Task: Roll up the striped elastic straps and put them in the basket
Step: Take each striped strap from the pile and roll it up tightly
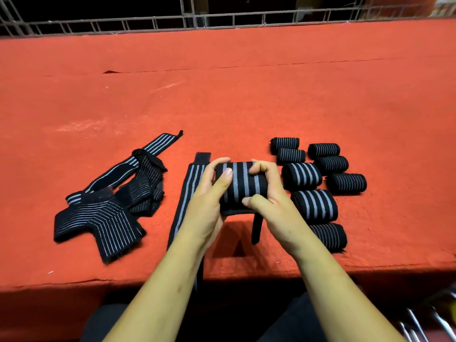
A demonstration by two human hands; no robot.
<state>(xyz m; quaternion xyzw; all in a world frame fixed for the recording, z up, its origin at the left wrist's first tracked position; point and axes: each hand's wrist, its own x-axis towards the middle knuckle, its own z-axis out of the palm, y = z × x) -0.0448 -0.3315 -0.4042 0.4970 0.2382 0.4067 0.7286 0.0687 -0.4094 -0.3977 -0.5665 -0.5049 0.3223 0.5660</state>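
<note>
- The left hand (209, 193) and right hand (269, 193) hold one half-wound strap (243, 186) between them, just above the bench (246, 95) near its front edge. The fingers of each hand are curled round an end of the bundle, with the thumbs pressing on it.
- A short black tail (256, 230) hangs loose below the bundle, so I judge this one is not quite wound up.
- To the right, eight finished rolls (314, 206) lie close together on the bench, several of them touching.
- None of these sits in a basket. I see no basket plainly, and I cannot tell what the bits of metal wire (431, 319) at the lower right corner belong to.
- Just left of the hands, a flat strap (183, 201) lies stretched out, its near end hanging over the bench edge.
- Further left, a tangled pile (111, 206) of unrolled straps lies on the bench.
- As I read it, the rolling is well past halfway, and the basket step has not begun.
</note>
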